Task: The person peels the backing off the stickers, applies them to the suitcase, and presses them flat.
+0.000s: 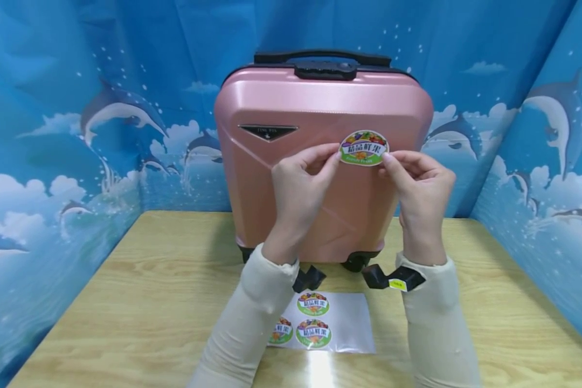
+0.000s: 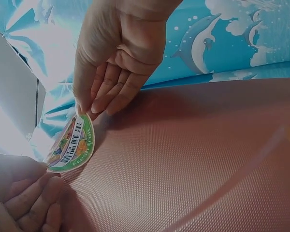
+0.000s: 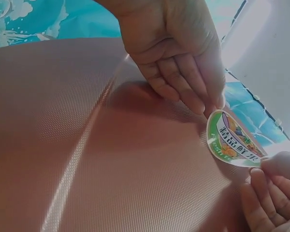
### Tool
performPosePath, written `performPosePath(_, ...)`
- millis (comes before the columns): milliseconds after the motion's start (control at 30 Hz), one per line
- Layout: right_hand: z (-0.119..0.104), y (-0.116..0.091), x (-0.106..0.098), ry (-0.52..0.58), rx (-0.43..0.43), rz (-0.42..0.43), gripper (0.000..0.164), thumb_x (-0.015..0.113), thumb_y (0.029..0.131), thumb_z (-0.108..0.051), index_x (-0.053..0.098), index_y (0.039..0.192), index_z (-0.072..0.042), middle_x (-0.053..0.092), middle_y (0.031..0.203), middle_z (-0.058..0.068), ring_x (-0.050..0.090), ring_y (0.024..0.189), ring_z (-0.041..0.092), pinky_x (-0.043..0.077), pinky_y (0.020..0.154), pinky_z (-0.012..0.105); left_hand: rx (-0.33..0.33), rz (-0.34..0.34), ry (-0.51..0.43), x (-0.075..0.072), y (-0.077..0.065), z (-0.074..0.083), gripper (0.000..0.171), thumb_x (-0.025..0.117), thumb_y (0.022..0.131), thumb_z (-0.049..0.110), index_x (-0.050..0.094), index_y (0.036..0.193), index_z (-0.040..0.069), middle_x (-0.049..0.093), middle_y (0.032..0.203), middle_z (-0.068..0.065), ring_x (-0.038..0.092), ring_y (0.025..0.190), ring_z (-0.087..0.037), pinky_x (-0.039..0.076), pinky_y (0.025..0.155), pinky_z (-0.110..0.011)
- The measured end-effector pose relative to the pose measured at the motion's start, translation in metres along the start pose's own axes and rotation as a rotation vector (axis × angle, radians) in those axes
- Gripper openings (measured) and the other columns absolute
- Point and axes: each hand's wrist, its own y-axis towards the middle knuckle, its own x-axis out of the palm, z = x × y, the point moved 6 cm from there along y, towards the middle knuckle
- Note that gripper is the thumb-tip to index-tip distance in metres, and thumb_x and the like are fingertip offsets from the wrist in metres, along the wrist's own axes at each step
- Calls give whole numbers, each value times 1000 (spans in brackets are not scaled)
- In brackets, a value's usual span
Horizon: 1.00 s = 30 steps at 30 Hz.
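An oval fruit sticker [image 1: 364,148] with Chinese lettering and a green lower edge is stretched between both hands, in front of the upper right part of a pink suitcase [image 1: 320,102]. My left hand [image 1: 303,183] pinches its left end between thumb and forefinger. At the opposite end, the right hand [image 1: 422,188] pinches it the same way. Both wrist views show the sticker [image 2: 75,145] close over the suitcase's textured shell [image 3: 135,183], its printed face turned outward.
On the wooden table [image 1: 174,269] lies a backing sheet [image 1: 351,323] with several matching stickers, partly behind the left sleeve. The upright suitcase has a black top handle [image 1: 322,55] and a dark triangular badge [image 1: 268,132]. Blue dolphin-print curtains [image 1: 140,108] enclose the table.
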Motion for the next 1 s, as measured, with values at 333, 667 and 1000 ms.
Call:
performPosePath(333, 0, -1, 1, -46, 1, 31, 21, 79, 73, -5, 70, 83, 10, 69, 71, 12, 64, 59, 21, 55, 64, 24, -12, -30, -20, 2, -1, 1, 19, 67, 86, 10, 72, 101, 0, 72, 96, -9, 68, 76, -7, 54, 66, -19)
performPosePath(667, 1, 0, 4, -70, 13, 43, 21, 81, 72, -7, 71, 82, 9, 68, 70, 12, 63, 57, 21, 55, 62, 25, -13, -38, 37, 0, 2, 2, 17, 66, 88, 16, 73, 99, 4, 73, 88, -4, 64, 68, -2, 51, 58, -18)
performPosePath(1000, -1, 2, 3, -147, 43, 43, 22, 81, 72, -11, 71, 82, 6, 69, 72, 12, 64, 59, 21, 55, 62, 24, 19, -21, 172, -1, 8, 7, 13, 68, 86, 17, 74, 92, 7, 72, 80, 0, 60, 60, 1, 48, 54, -16)
